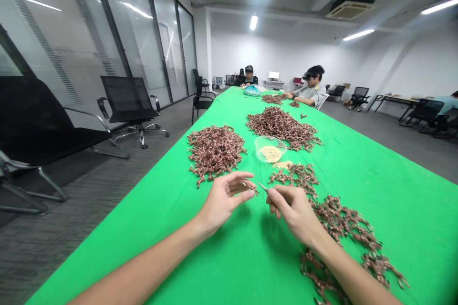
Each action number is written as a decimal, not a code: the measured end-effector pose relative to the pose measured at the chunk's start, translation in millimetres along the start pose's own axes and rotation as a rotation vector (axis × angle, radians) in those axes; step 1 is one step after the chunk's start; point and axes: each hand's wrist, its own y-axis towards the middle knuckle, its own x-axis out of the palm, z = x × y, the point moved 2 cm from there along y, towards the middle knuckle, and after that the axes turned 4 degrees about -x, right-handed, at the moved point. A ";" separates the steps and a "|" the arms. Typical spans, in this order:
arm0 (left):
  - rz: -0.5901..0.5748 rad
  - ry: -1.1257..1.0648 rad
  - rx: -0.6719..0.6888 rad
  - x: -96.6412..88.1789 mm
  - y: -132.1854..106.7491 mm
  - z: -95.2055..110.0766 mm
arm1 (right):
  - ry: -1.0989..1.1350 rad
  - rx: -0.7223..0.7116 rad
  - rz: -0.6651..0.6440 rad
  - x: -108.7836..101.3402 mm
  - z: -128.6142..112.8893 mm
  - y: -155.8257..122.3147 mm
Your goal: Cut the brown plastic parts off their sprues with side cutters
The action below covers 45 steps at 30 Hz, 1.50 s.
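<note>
My left hand (229, 195) is closed, thumb and fingers pinching a small brown figurine (253, 188) with thin limbs. Facing it, my right hand (290, 205) grips a slim metal tool (263, 188), its pointed tip toward the figurine but apart from it. Whether the tool has one prong or two I cannot tell. Beyond my hands stands a clear plastic bowl (260, 150) with small cream-coloured bits (271, 154) in it. More bits (282, 165) lie on the cloth beside the bowl. Loose brown figurines (298, 177) are scattered around my right hand and forearm.
A green cloth (171, 228) covers the long table. One heap of brown figurines (216, 150) lies left of the bowl, a larger heap (282, 126) behind it. Two people (311, 90) sit farther along, near a blue bag (252, 90). Black chairs (130, 100) stand at left.
</note>
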 end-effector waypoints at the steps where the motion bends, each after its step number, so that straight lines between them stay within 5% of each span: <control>1: -0.003 0.003 0.004 0.6 -0.5 0.7 | 0.008 0.011 -0.011 0.3 0.7 0.1; 15: 0.008 0.032 0.012 4.3 -3.4 2.9 | -0.207 -0.018 0.010 2.0 -4.1 -0.3; 45: 0.019 -0.109 -0.110 6.8 -5.3 4.3 | -0.269 -0.097 0.034 0.2 -8.5 -0.7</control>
